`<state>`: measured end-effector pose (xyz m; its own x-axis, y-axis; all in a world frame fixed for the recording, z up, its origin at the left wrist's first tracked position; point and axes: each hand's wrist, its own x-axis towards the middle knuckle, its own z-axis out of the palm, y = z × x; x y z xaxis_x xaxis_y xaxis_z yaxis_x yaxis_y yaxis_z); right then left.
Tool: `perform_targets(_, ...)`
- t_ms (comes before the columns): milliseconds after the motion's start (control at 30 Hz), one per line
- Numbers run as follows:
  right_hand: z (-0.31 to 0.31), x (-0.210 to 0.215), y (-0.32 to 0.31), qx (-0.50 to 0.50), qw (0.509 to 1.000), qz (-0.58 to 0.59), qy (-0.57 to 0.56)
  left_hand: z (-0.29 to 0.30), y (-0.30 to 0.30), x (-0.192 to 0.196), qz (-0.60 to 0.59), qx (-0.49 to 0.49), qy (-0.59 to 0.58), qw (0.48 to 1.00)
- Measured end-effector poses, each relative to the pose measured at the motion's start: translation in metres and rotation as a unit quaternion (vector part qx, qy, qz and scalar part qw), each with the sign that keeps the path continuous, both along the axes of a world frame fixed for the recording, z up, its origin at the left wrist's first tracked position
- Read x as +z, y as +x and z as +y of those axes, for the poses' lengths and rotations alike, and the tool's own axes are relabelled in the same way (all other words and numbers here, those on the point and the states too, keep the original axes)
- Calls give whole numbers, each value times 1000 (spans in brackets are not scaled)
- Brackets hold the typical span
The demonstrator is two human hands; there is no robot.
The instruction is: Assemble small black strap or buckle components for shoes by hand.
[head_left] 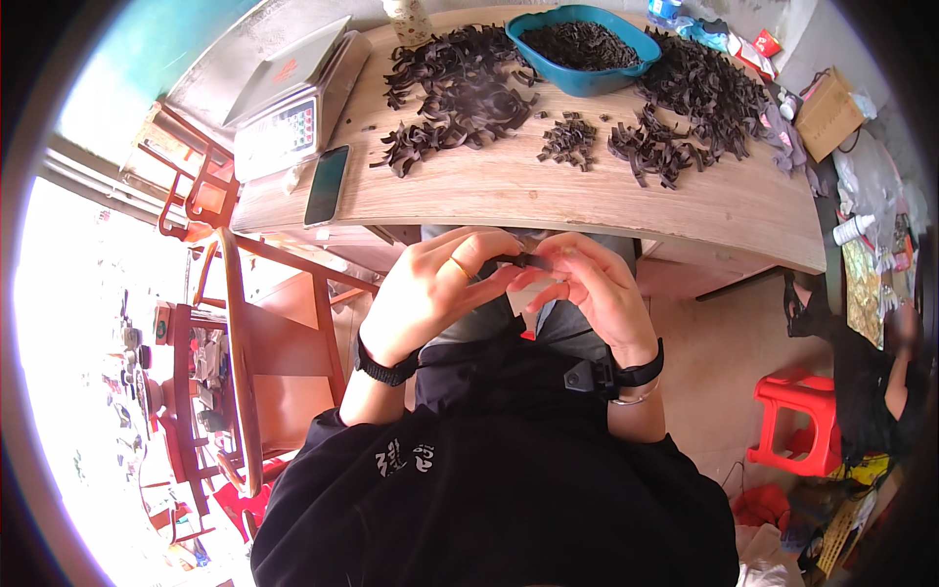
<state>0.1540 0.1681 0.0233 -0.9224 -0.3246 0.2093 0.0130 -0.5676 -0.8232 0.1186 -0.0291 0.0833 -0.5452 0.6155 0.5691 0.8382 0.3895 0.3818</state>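
Note:
Just in front of the table edge, over my lap, my left hand (435, 289) pinches a small dark rubbery strip (523, 260) between thumb and fingers. My right hand (602, 289) meets it from the other side, its thumb and fingertips closed at the strip's right end and the other fingers loosely curled. The strip is partly hidden by the fingers and slightly blurred. On the table lie a left heap of curled dark strips (460, 93), a larger right heap of strips (709, 103) and a small pile of short dark pieces (569, 142).
A teal basin (587, 84) of dark bits stands at the table's back. Left are a phone (328, 186) and a weighing scale (279, 137). A wooden chair (284, 342) stands left; a red stool (797, 421) stands right, beside another person's dark-clothed leg (861, 382).

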Motion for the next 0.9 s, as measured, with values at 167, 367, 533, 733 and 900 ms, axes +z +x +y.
perform_targets(167, -1, 4, 5, -35, 999, -18, 31, 9, -1, 1, -4, -23, 22, 999)
perform_targets(367, -5, 15, 9, -90, 991, -21, 99, 10, -1, -1, -17, -35, -8, 999)
perform_targets(533, -9, 18, 14, -119, 988, -20, 96, 10, 0, -3, -28, -55, 29, 998)
perform_targets(733, -17, 17, 20, -182, 978, -11, 101, 13, 3, -14, -25, -51, 120, 991)
perform_targets(900, -10, 17, 24, -115, 988, -31, 96, 9, 6, -17, 17, -58, 123, 991)
